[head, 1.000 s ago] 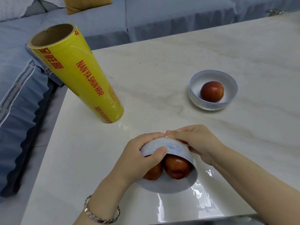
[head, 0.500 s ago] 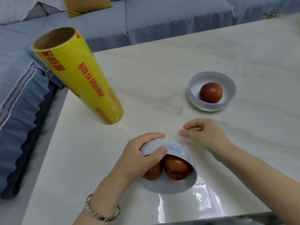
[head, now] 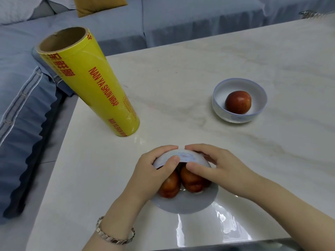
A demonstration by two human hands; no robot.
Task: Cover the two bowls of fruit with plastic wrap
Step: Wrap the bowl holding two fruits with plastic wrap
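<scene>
Left hand (head: 154,171) and right hand (head: 217,169) both grip the near bowl (head: 183,203), tipped toward the viewer with 2 fruits, at 6 o'clock on the desk (head: 181,87). The uncovered far bowl (head: 219,109) lies at 2 o'clock, nearer the right hand; the wrap roll (head: 96,82) stands at 10 o'clock.

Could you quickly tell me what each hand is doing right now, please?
Left hand: fingers curled round the tilted near bowl, holding it.
Right hand: grips the same bowl from the other side.
</scene>
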